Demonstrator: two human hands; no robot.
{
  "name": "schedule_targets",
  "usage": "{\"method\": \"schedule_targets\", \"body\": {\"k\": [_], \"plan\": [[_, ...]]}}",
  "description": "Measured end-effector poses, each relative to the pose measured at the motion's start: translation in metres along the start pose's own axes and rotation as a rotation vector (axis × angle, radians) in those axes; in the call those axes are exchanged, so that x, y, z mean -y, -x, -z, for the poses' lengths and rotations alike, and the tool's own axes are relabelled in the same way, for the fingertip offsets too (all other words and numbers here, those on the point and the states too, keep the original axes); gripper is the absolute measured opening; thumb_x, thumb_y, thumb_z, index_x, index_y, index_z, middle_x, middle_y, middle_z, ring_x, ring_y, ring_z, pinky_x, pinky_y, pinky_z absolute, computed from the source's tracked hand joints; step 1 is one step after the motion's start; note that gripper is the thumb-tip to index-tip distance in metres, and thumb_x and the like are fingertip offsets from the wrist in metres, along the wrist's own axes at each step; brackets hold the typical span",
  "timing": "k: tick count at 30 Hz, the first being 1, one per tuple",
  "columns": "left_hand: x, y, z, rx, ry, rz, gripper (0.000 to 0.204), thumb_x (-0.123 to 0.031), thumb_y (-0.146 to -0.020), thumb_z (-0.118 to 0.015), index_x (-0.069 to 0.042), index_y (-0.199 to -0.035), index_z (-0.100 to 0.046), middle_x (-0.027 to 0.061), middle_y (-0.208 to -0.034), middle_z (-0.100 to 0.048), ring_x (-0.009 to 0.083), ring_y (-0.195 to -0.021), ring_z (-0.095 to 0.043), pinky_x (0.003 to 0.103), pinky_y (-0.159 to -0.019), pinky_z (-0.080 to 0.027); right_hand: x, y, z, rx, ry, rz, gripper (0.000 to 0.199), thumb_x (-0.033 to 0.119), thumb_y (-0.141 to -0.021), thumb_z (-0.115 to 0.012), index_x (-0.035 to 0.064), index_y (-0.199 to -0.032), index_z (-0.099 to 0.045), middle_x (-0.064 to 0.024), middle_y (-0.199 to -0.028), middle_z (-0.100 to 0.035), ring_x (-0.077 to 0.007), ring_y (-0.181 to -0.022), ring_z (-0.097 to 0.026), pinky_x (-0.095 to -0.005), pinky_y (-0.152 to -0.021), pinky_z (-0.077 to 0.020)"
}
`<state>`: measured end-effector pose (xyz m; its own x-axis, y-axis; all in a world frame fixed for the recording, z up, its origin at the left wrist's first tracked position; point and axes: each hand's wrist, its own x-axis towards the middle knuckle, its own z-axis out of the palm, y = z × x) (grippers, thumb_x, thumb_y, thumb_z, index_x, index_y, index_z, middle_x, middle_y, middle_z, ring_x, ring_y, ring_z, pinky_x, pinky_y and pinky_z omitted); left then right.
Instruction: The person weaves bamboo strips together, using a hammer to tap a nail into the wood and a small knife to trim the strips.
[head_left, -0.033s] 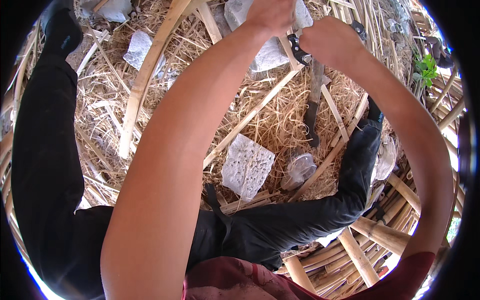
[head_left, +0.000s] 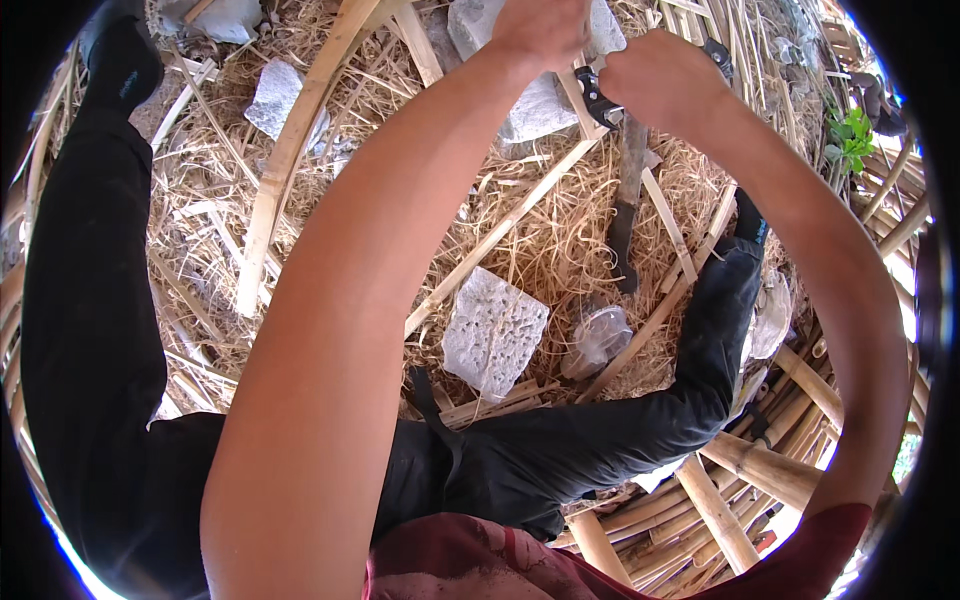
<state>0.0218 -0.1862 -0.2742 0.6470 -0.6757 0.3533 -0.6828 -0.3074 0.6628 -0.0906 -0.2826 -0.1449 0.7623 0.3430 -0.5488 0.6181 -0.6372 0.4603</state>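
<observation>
In our right hand, the fingers clench a black tool, over the straw; whether our left hand grasps something, we cannot tell. The tool seems stiff, rather heavy, best taken by its end. A bamboo strip and a knife-like blade, close below, could obstruct.

"What lies between your left leg and right leg?"

"Shavings, with a stone block on them and a plastic container just to its right. A flat bar lies beyond the container."

"And where are your hands?"

"Farther out: your left hand overlaps a far rock in view; your right hand is beside it, rightward."

"Outside your right leg?"

"Bamboo poles."
</observation>
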Motion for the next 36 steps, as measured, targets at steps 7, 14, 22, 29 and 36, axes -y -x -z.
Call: {"method": "schedule_targets", "body": {"k": [7,14,22,29,36], "plan": [[-0.002,0.0,-0.008,-0.123,0.013,-0.037,0.048,0.0,-0.086,-0.057,0.001,-0.133,-0.051,0.0258,-0.104,-0.072,0.043,-0.091,-0.071,0.053,-0.078,-0.057,-0.018,0.006,-0.026,-0.174,-0.037,0.13,0.005,0.008,-0.085,-0.07,0.0115,-0.084,-0.073,-0.007,-0.083,-0.073,-0.0269,-0.078,-0.077,-0.0385,-0.071,-0.0612],[-0.001,0.0,0.004,0.001,-0.096,0.036,0.049,-0.005,-0.086,-0.06,0.002,-0.134,-0.052,0.0245,-0.094,-0.073,0.0418,-0.09,-0.072,0.052,-0.085,-0.055,0.036,0.037,0.009,0.023,-0.312,-0.315,0.023,-0.001,-0.087,-0.066,-0.0008,-0.11,-0.064,-0.0203,-0.081,-0.071,-0.0373,-0.079,-0.076,-0.0425,-0.071,-0.0626],[-0.001,-0.006,-0.004,0.059,-0.152,0.007,0.057,-0.011,-0.09,-0.059,0.0,-0.145,-0.047,0.0259,-0.096,-0.074,0.0408,-0.091,-0.073,0.052,-0.089,-0.054,0.022,0.043,-0.005,0.061,-0.739,-0.368,0.042,0.002,-0.084,-0.069,0.0018,-0.126,-0.063,-0.0262,-0.103,-0.069,-0.0402,-0.098,-0.073,-0.0486,-0.083,-0.0603],[-0.001,-0.005,-0.005,0.08,-0.13,0.054,0.054,-0.012,-0.091,-0.055,0.001,-0.143,-0.05,0.0272,-0.095,-0.074,0.0426,-0.091,-0.072,0.054,-0.087,-0.054,0.041,0.037,0.008,0.156,-0.622,-0.435,0.047,-0.001,-0.086,-0.067,0.0001,-0.132,-0.058,-0.0257,-0.108,-0.069,-0.0415,-0.102,-0.072,-0.0489,-0.082,-0.0606],[0.005,0.001,-0.007,-0.023,-0.089,0.033,0.057,-0.011,-0.089,-0.054,0.002,-0.145,-0.051,0.0304,-0.096,-0.072,0.0453,-0.092,-0.07,0.055,-0.083,-0.055,0.083,0.055,-0.002,-0.004,-1.046,-0.624,0.036,0.002,-0.091,-0.062,-0.009,-0.121,-0.046,-0.0289,-0.084,-0.069,-0.0449,-0.076,-0.073,-0.0492,-0.07,-0.0589]]}}
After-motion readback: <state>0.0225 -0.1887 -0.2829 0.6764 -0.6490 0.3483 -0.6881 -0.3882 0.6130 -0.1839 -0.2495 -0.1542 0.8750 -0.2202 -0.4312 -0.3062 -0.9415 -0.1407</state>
